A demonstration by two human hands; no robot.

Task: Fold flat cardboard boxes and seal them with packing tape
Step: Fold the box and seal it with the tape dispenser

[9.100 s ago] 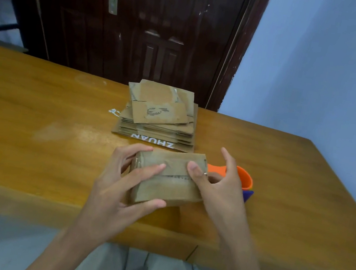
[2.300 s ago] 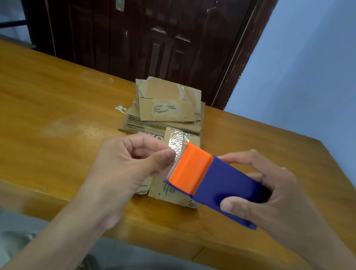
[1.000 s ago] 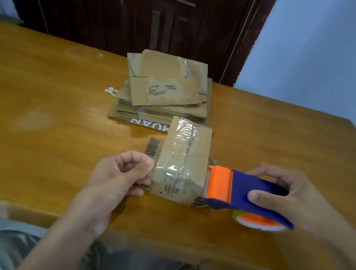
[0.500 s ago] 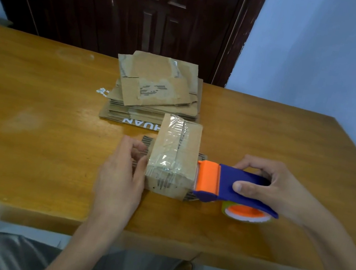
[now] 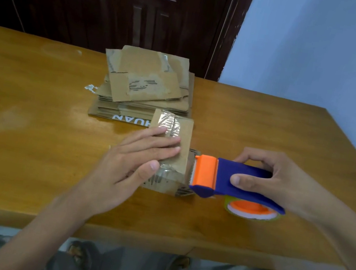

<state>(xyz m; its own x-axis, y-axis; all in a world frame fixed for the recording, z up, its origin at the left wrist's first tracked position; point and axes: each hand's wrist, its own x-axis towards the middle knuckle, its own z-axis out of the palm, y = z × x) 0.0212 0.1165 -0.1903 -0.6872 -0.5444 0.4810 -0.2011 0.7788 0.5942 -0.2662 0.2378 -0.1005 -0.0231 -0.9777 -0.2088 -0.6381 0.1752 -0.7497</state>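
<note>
Lengthwise, the folded box (image 5: 178, 149) runs away from the person on the counter (image 5: 30, 132), under the flat-fingered left hand (image 5: 129, 162). Behind it lies a stack of flat cardboard (image 5: 146, 91). Touching its right side, the tape dispenser (image 5: 232, 182) is gripped by the right hand (image 5: 279, 176).

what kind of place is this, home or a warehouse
Probably a room in a home, not a warehouse: one wooden table, a dark panelled wooden door, a plain pale blue wall, and only a small stack of flat cardboard boxes.
</note>
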